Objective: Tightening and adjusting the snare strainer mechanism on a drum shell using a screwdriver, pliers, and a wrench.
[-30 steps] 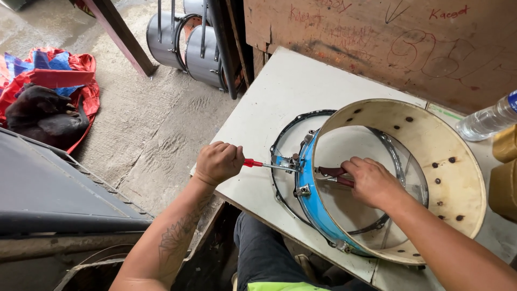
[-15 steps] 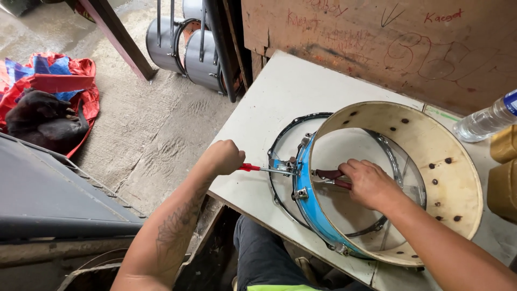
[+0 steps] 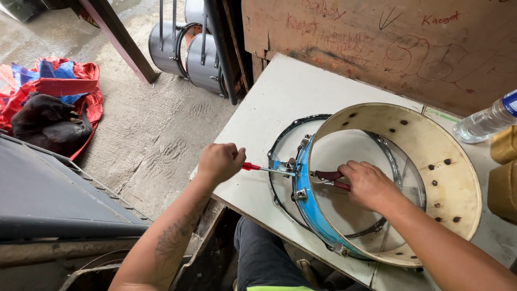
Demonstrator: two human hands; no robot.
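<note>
head view | looks steeply down | close above table (image 3: 280,102)

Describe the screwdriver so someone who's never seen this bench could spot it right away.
Look at the white table where the blue drum shell lies on its side. At the shell's near left edge, the left hand grips a screwdriver. It is the only thin steel shaft with a red handle, pointing into the shell's wall.
</note>
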